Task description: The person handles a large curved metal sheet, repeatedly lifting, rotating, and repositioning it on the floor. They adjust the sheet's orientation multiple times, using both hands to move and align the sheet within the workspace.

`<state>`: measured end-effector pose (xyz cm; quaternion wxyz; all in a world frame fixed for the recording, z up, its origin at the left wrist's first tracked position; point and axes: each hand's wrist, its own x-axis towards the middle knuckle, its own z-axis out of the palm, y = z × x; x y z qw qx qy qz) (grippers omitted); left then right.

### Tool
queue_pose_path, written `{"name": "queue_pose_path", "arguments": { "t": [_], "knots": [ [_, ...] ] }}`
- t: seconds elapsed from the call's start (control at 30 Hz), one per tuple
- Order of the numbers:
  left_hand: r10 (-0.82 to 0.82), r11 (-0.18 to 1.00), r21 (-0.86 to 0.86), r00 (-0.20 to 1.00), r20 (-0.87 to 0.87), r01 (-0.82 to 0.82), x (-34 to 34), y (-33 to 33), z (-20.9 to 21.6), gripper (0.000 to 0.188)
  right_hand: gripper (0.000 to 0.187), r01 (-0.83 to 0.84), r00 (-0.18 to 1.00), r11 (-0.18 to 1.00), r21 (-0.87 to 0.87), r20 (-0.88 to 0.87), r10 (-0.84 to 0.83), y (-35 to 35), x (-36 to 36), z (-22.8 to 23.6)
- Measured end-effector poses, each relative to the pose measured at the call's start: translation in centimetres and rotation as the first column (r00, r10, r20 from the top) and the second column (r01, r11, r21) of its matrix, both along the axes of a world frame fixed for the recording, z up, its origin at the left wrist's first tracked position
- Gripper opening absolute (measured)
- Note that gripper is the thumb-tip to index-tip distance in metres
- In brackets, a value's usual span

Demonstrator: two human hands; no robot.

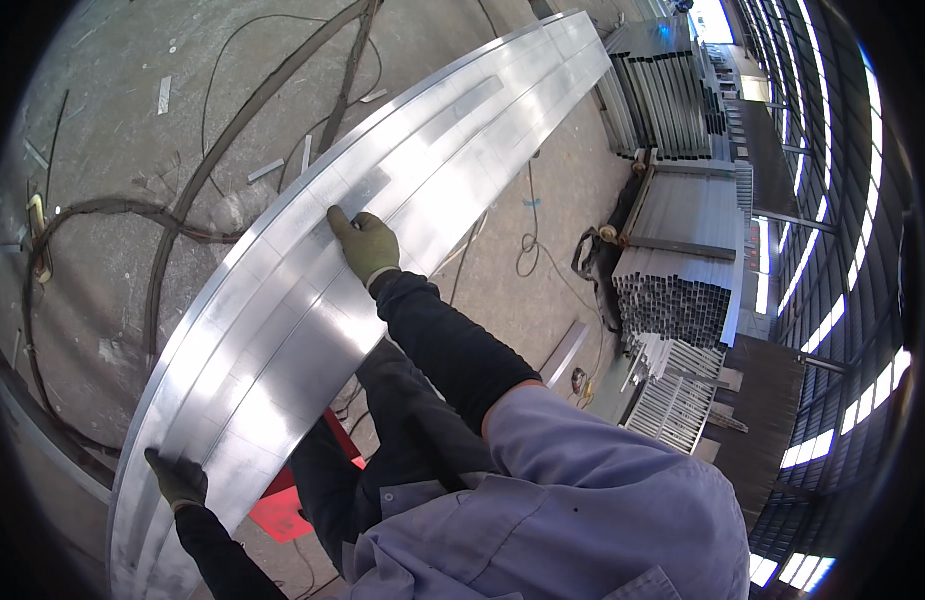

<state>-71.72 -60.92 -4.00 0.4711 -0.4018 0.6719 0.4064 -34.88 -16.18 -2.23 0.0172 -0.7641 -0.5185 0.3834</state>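
Observation:
A long, shiny silver metal panel (313, 315) with lengthwise seams stretches diagonally in front of me, from the lower left to the far upper right. My left hand (180, 480), in a dark green glove, rests on its near left end, fingers reaching over the surface. Farther along, my right hand (368, 247) wears an olive glove and touches the panel's top with finger and thumb apart. I see nothing held in either hand. Below the panel, part of a red support (283, 505) shows beside my legs.
Thick dark cables (253, 115) and metal offcuts (267, 170) lie on the concrete floor beyond the panel. At right stand stacked metal tubes (673, 305), upright profiles (668, 105) and a slatted rack (673, 395). A thin cord (528, 250) runs over the floor.

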Motion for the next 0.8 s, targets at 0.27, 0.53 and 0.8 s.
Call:
{"name": "queue_pose_path", "arguments": {
  "t": [0.27, 0.53, 0.8],
  "knots": [
    [0.010, 1.000, 0.026, 1.000, 0.011, -0.010, -0.5, -0.8, -0.7, 0.073, 0.074, 0.047, 0.997, 0.999, 0.013, -0.062, -0.046, -0.4, 0.5, -1.6],
    [-0.031, 0.999, 0.022, 1.000, 0.001, 0.031, 0.2, 0.5, 0.0, 0.074, 0.076, 0.047, 0.996, 0.998, -0.044, -0.070, -0.050, 0.0, 1.3, -1.3],
    [0.003, 0.995, 0.105, 1.000, 0.004, -0.003, -1.0, -2.9, -0.3, 0.074, 0.038, -0.668, 0.726, 0.731, 0.138, 0.336, 0.600, -0.3, 2.6, -8.4]
  ]
}}
